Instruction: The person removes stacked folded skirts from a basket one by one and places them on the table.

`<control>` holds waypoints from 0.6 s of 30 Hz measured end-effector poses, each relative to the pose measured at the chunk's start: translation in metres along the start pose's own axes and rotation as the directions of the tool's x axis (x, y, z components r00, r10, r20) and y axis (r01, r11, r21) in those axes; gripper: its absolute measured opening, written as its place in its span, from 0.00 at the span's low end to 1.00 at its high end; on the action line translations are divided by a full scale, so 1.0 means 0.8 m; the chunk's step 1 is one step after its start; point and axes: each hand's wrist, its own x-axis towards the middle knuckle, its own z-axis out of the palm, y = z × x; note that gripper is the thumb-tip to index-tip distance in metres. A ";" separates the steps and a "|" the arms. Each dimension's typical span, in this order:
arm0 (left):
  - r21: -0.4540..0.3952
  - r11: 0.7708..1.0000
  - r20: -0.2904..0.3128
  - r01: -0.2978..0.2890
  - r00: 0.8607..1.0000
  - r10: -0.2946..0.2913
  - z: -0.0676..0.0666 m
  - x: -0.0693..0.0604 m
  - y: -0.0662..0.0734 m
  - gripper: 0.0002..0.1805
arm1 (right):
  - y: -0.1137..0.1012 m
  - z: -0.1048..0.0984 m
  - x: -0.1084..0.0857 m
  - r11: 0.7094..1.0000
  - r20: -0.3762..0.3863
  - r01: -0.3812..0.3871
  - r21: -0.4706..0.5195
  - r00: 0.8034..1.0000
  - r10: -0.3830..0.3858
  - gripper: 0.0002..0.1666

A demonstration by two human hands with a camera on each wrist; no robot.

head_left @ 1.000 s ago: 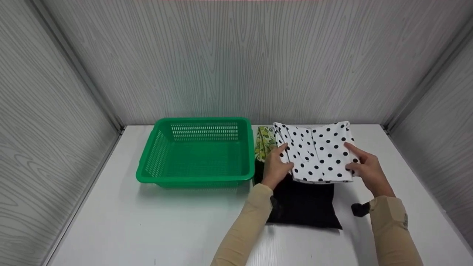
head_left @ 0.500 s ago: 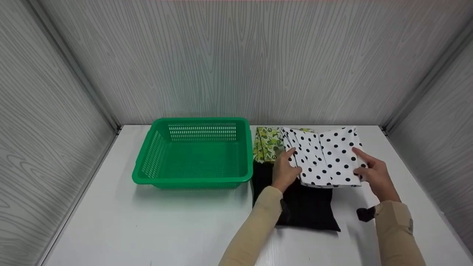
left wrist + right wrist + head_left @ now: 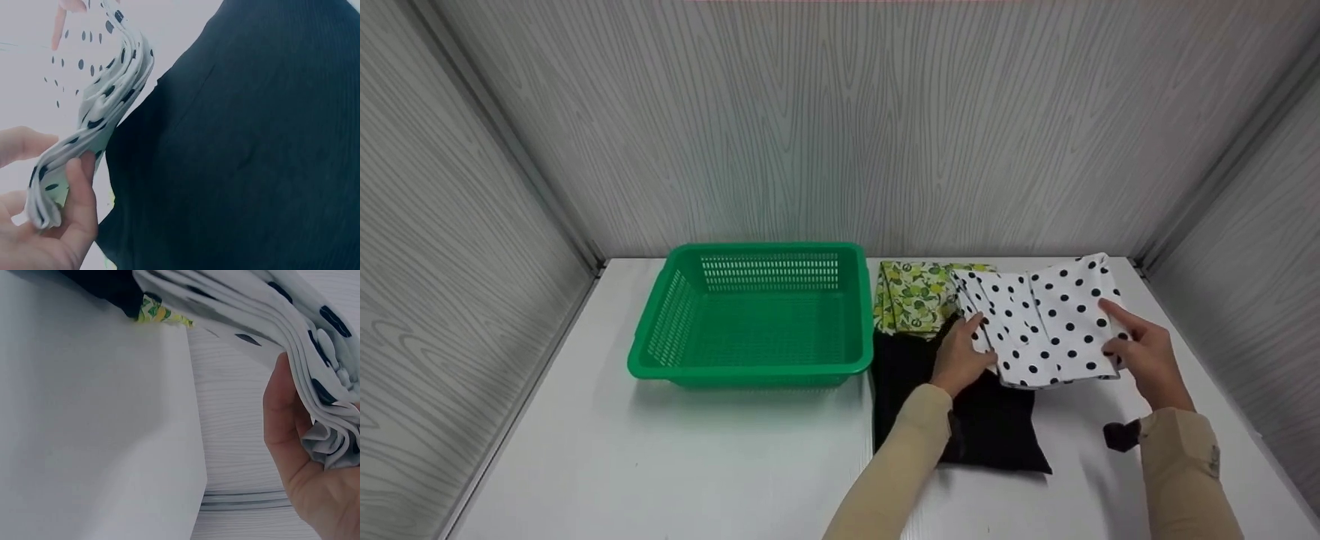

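Observation:
Between both hands hangs a folded white cloth with black polka dots (image 3: 1042, 322), raised over the table. My left hand (image 3: 962, 358) pinches its left edge, thumb on one face and fingers on the other. The right hand (image 3: 1144, 352) grips the opposite edge; in the right wrist view several stacked layers of the cloth (image 3: 304, 343) lie in that grip. Beneath the left forearm a black folded cloth (image 3: 911, 382) lies on the table. A yellow-green patterned folded cloth (image 3: 911, 296) lies behind it, partly covered by the dotted one.
A green plastic basket (image 3: 772, 371) with slotted sides stands left of the cloths, nothing seen inside it. The white table (image 3: 697, 465) is enclosed by grey wood-grain panels (image 3: 840, 135) at the back and both sides.
Both hands have carried the dotted cloth to the right and slightly nearer. More of the yellow-green cloth now shows behind it.

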 end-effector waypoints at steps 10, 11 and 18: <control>0.010 1.000 0.104 0.021 0.994 -0.022 0.039 -0.012 0.010 0.38 | 0.004 -0.020 -0.003 0.998 -0.067 -0.051 -0.042 0.997 0.048 0.44; 0.007 1.000 0.117 0.025 0.993 -0.026 0.042 -0.013 0.011 0.39 | 0.004 -0.022 -0.004 0.998 -0.068 -0.045 -0.051 0.997 0.042 0.44; 0.088 0.996 0.226 0.031 0.973 -0.051 0.057 -0.025 0.025 0.44 | 0.006 -0.033 -0.004 0.991 -0.083 -0.054 -0.125 0.996 0.044 0.43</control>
